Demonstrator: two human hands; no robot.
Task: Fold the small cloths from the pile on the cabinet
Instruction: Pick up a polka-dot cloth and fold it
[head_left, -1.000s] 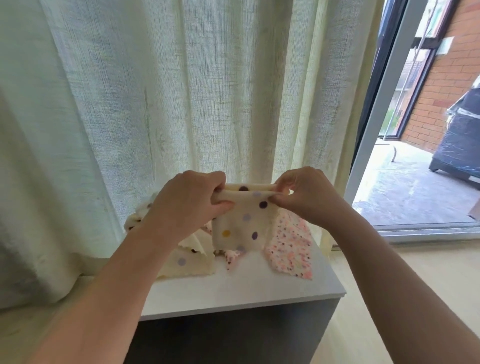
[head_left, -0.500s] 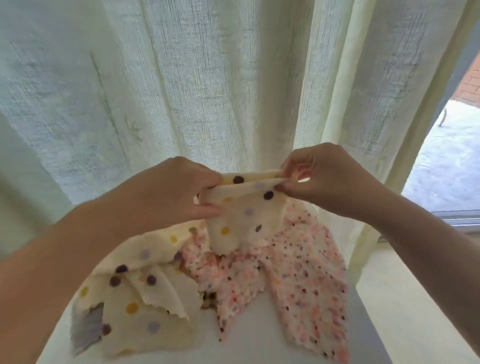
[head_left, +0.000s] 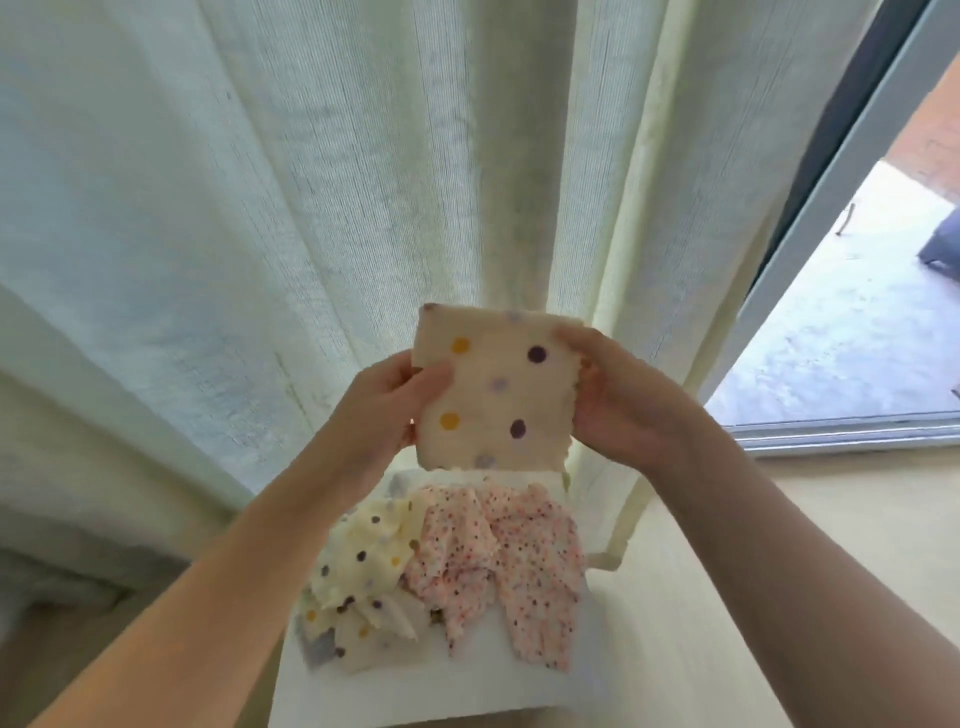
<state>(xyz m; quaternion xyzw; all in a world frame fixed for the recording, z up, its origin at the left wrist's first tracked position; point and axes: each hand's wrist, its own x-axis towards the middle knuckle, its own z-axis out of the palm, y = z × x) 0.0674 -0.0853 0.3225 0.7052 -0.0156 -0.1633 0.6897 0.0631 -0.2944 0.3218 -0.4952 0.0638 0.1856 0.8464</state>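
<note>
- Two bare forearms are reaching in from the bottom corners and meeting in the middle of the view.
- The left hand (head_left: 384, 410) is pinching the left edge of a folded cream polka-dot cloth (head_left: 493, 389), with its thumb lying on the front face and its fingers hidden behind.
- The right hand (head_left: 618, 405) is gripping the cloth's right, zigzag-cut edge, with its fingers curling round that edge up to the top corner.
- The folded cloth is hanging upright between the two hands as a near-square, lifted clear above the pile and showing yellow, dark purple and pale lilac dots.
- Below it, a white cabinet (head_left: 405, 691) is carrying the rest of the pile.
- Crumpled cream polka-dot cloths (head_left: 363, 566) are lying on the left of the cabinet top.
- Pink speckled cloths (head_left: 519, 561) are sprawling just beside them on the right, touching them along the middle.
- A pale floor (head_left: 701, 597) is showing to the right of the cabinet.
- A pale, sheer curtain (head_left: 260, 208) is hanging in folds behind the cabinet and filling most of the background.
- At the far right a door frame (head_left: 831, 208) is slanting upward, and paved ground (head_left: 841, 338) is lying in daylight beyond it.
</note>
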